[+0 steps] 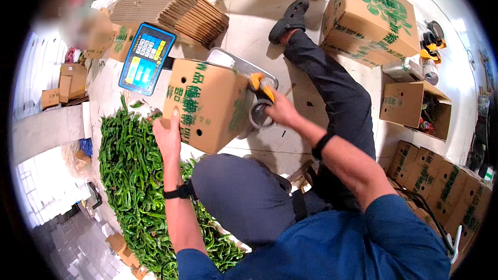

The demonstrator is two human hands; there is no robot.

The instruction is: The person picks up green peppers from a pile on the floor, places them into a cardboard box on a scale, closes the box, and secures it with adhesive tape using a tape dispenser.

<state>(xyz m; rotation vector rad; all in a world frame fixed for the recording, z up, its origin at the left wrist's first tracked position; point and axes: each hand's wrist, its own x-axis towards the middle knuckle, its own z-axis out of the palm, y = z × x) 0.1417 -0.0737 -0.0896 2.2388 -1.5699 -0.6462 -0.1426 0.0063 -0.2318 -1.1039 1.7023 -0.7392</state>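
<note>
A printed cardboard carton (212, 105) rests on a metal platform scale (268, 74), tilted in my view. My left hand (170, 130) grips its left side, thumb on the printed face and fingers partly hidden behind the edge. In my right hand (283, 109) is a yellow-and-black tape dispenser (261, 85) with a roll of tape, held against the carton's right side. The blue-framed scale display (148, 60) with its keypad stands just left of the carton. Green chili peppers (132, 171) lie in a large heap below and left of my left hand.
Flattened cartons (171, 11) are stacked beyond the display. A large closed carton (369, 19) stands past my outstretched leg (334, 81). To the right are an open carton (404, 103), tape rolls (432, 39) and a row of cartons (439, 186). A blurred person is partly visible upper left.
</note>
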